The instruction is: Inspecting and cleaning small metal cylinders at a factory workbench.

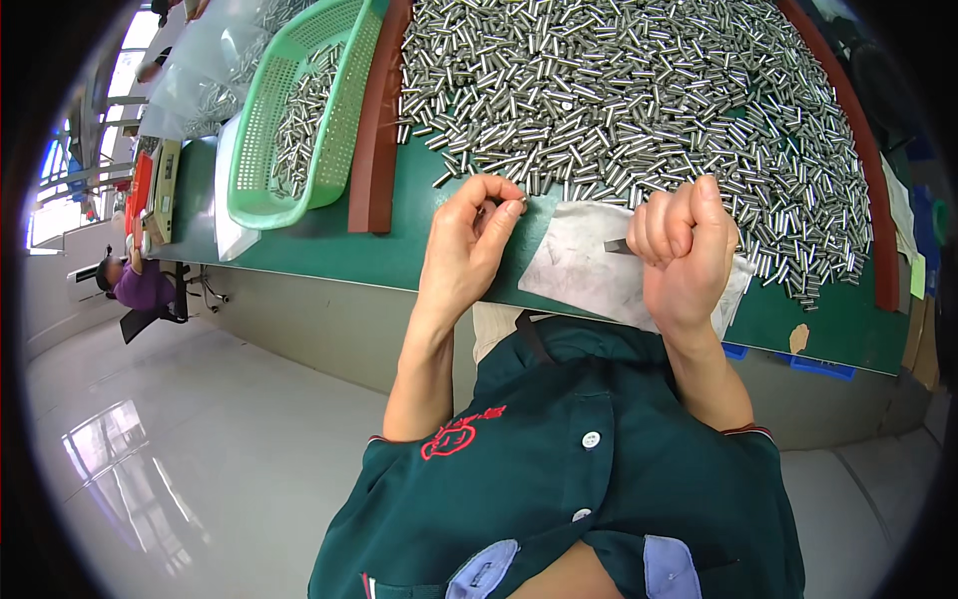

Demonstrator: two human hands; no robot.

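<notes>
Hands at the pin pile

Left hand (467,243) pinches a small metal pin (519,204) at the heap's (639,90) near edge on the green desk (329,245); right hand (687,250), fisted, grips a dark tool (617,246) over a white cloth (579,270)

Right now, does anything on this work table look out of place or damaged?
Mostly no. The metal pins lie in one heap. Only the white cloth under the hands is grey-stained, and a brown scrap sits at the table edge.
</notes>
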